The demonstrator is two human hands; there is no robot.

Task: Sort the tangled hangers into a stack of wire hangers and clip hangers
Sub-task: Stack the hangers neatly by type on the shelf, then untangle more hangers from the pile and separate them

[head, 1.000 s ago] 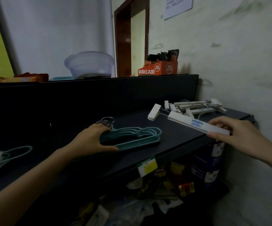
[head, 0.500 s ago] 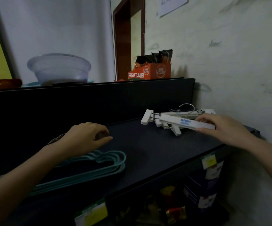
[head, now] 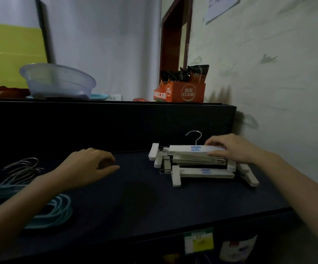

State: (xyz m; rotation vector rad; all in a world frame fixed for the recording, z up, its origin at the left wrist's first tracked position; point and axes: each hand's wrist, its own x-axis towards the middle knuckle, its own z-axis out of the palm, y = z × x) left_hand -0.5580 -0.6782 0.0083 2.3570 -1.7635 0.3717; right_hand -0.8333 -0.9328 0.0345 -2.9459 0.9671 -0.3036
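Note:
A stack of white clip hangers lies on the dark shelf at the right, near the wall. My right hand grips the topmost white clip hanger, which rests on that stack with its metal hook pointing up. A pile of teal wire hangers with silver hooks lies at the left edge of the shelf, partly hidden under my left forearm. My left hand hovers over the shelf middle, fingers curled loosely, holding nothing.
A black back panel rises behind the shelf. On top of it stand a clear plastic basin and an orange snack box. The wall closes off the right side. Goods sit on a lower shelf beneath the front edge.
My right hand carried the white clip hanger from the shelf's front right back onto the clip hanger stack. My left hand left the teal wire hangers and lifted toward the middle.

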